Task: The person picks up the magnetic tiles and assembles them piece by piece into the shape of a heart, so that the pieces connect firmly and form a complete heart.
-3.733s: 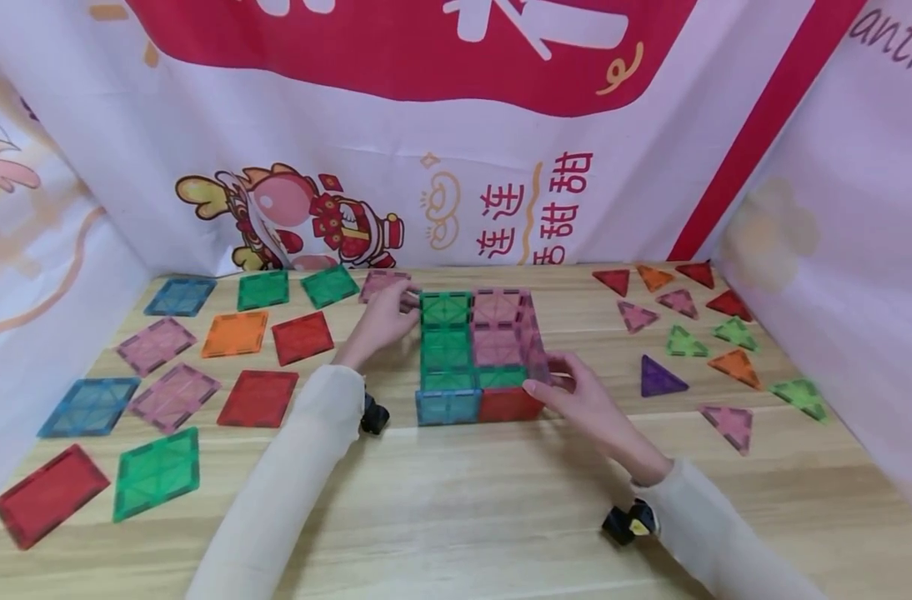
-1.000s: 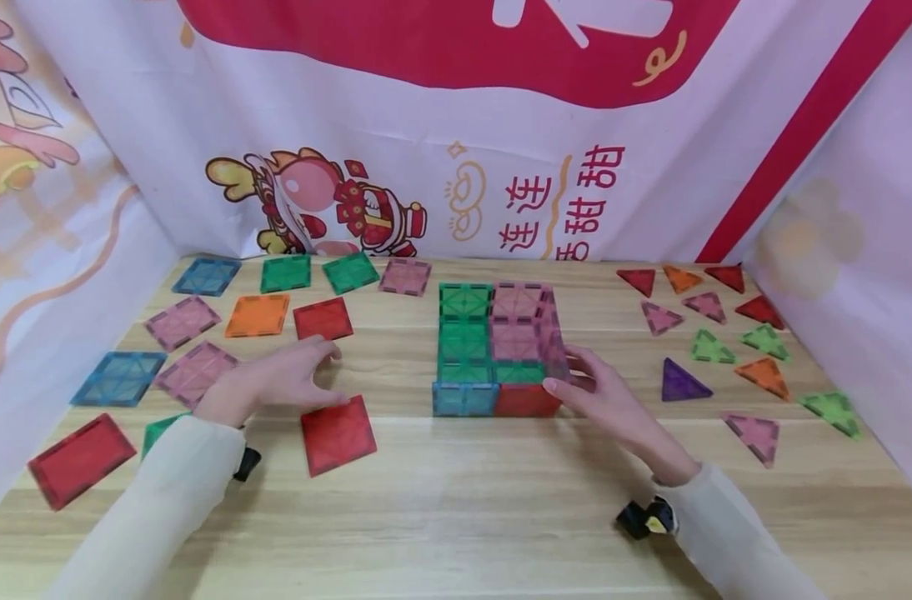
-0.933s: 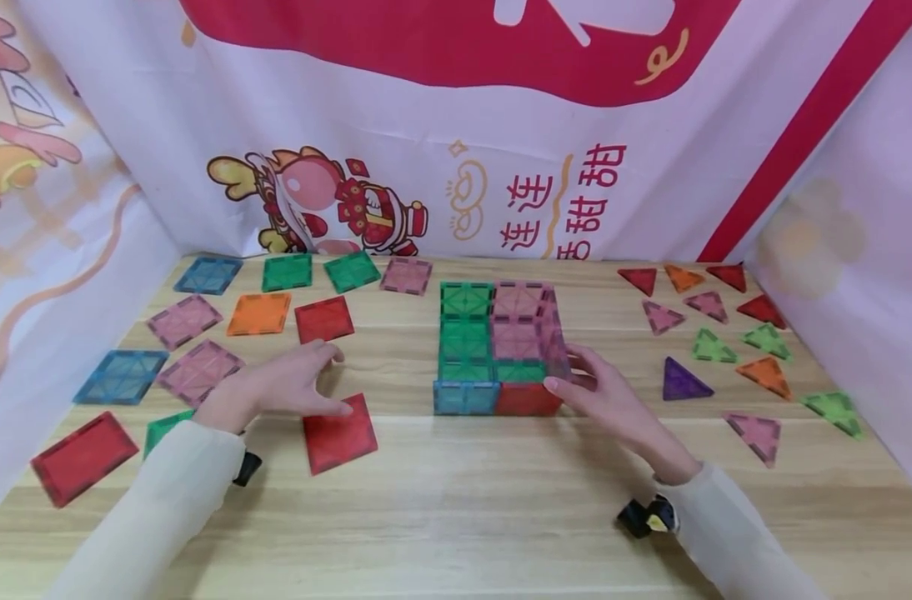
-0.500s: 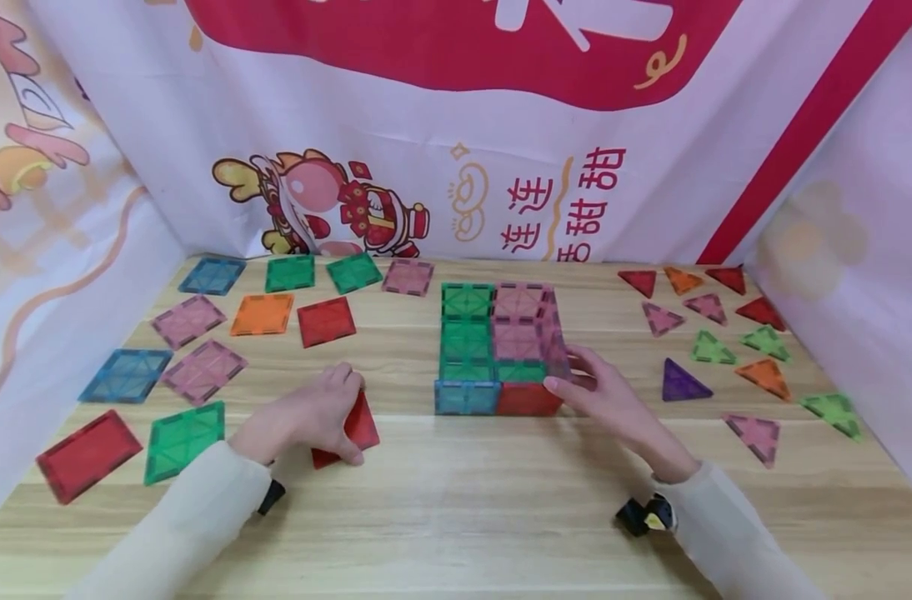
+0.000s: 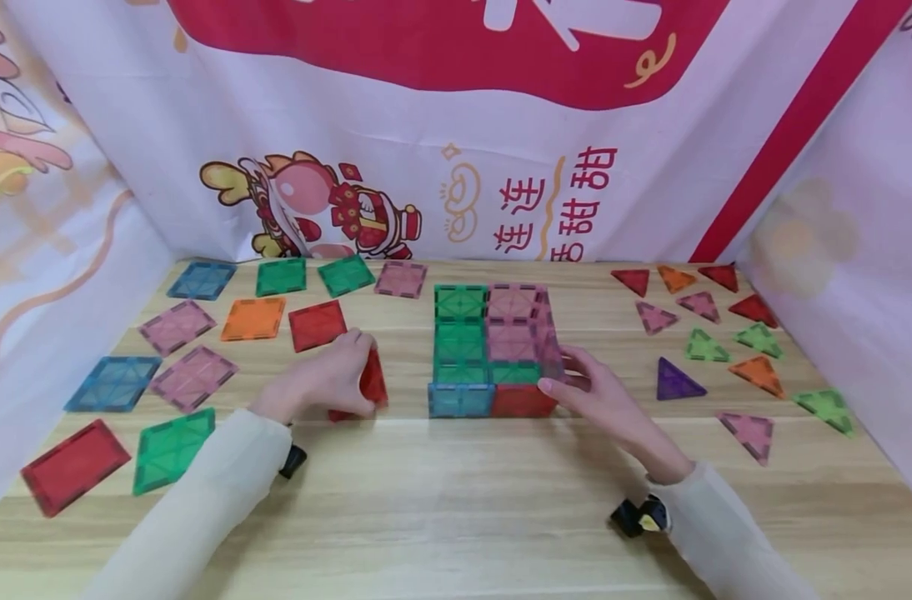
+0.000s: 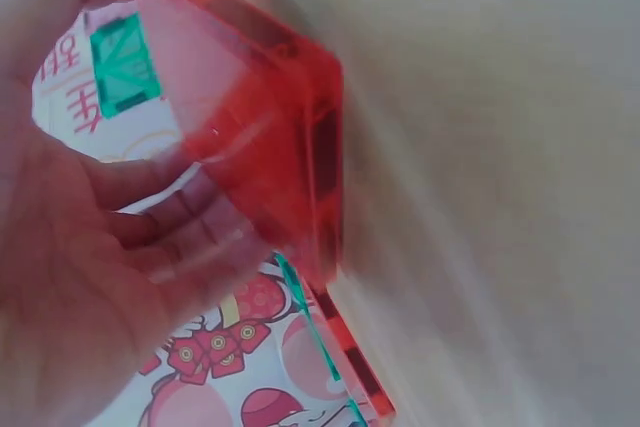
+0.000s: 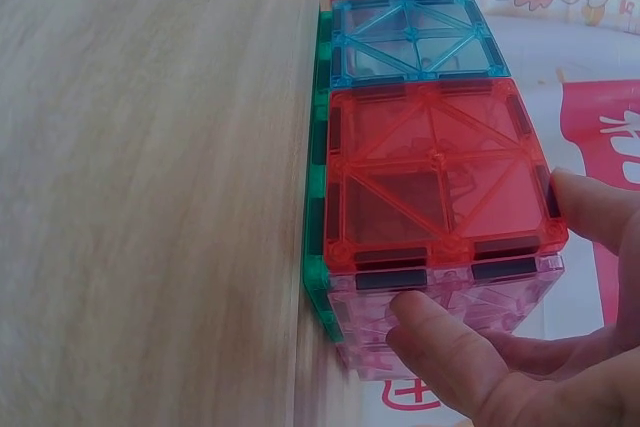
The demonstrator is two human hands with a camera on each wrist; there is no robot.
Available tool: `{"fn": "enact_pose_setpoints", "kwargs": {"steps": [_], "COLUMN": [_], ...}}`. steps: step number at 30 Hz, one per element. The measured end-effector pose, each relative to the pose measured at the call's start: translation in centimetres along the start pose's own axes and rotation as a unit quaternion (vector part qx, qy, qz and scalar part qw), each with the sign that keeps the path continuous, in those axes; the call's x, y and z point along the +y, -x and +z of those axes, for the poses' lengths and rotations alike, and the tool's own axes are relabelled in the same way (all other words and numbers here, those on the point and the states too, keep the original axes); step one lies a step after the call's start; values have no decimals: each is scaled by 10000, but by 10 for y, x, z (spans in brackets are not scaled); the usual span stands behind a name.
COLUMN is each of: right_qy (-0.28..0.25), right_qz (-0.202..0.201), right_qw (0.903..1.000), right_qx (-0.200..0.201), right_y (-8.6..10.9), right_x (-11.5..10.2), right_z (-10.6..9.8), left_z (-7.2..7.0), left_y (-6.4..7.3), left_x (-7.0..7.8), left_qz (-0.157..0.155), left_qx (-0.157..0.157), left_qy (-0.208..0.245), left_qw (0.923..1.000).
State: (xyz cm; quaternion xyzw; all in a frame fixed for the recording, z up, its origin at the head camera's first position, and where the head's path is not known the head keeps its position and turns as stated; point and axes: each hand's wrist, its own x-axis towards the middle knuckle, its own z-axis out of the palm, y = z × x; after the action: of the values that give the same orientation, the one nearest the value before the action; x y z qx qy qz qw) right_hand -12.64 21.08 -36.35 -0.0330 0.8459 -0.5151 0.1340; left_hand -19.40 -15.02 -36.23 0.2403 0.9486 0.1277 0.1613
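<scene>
In the head view my left hand pinches a red square magnetic tile between thumb and fingers. The left wrist view shows this tile tipped up on edge, close over the table. Right of it stands an open-topped box of magnetic tiles, with green and pink floor and walls and a blue and a red tile along the front. My right hand grips the box's front right corner. In the right wrist view its thumb lies at the edge of the red front tile, with fingers on the pink side wall.
Loose square tiles lie on the left, including an orange tile, a green tile and a red tile. Several triangle tiles spread over the right, among them a purple triangle. Printed cloth encloses the back and sides.
My left hand left the box's back left side and moved onto a red square tile on the table. It now holds the tile tipped up, farther back. The right hand stays at the box.
</scene>
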Motion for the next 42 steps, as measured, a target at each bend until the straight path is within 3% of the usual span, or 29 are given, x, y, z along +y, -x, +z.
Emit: {"fn": "enact_pose_setpoints", "kwargs": {"steps": [7, 10, 14, 19, 24, 27, 31, 36, 38, 42], "right_qy": [-39, -64, -68, -42, -68, -40, -33, -47, -45, -56], "right_qz": [-98, -115, -150, -178, -147, -147, -153, -109, -99, -137], "right_qw": [9999, 9999, 9999, 9998, 9999, 9999, 9999, 9999, 9999, 9999], "right_qx": [-28, -43, -43, -6, -4, 10, 19, 20, 36, 28], "right_y": [0, 0, 0, 0, -1, -1, -2, -1, -1, -1], "right_x": [4, 5, 6, 6, 4, 4, 3, 5, 5, 4], "right_z": [1, 2, 2, 3, 3, 2, 0, -1, 0, -1], "left_z": [-10, -13, -15, -14, -12, -11, -13, -18, -24, -40], "left_y": [-26, -39, -57, -73, -79, -80, -80, -74, -68, -54], "left_x": [1, 2, 6, 12, 16, 15, 13, 2, -7, -30], "left_qz": [239, 508, 890, 1064, 929, 863, 888, 1027, 918, 326], "left_qx": [598, 872, 1139, 1088, 844, 770, 690, 596, 684, 902], "left_qy": [936, 1343, 1528, 2100, 2896, 3026, 2807, 2905, 2616, 1674], "left_qw": [9935, 9858, 9776, 9658, 9489, 9461, 9532, 9495, 9584, 9812]}}
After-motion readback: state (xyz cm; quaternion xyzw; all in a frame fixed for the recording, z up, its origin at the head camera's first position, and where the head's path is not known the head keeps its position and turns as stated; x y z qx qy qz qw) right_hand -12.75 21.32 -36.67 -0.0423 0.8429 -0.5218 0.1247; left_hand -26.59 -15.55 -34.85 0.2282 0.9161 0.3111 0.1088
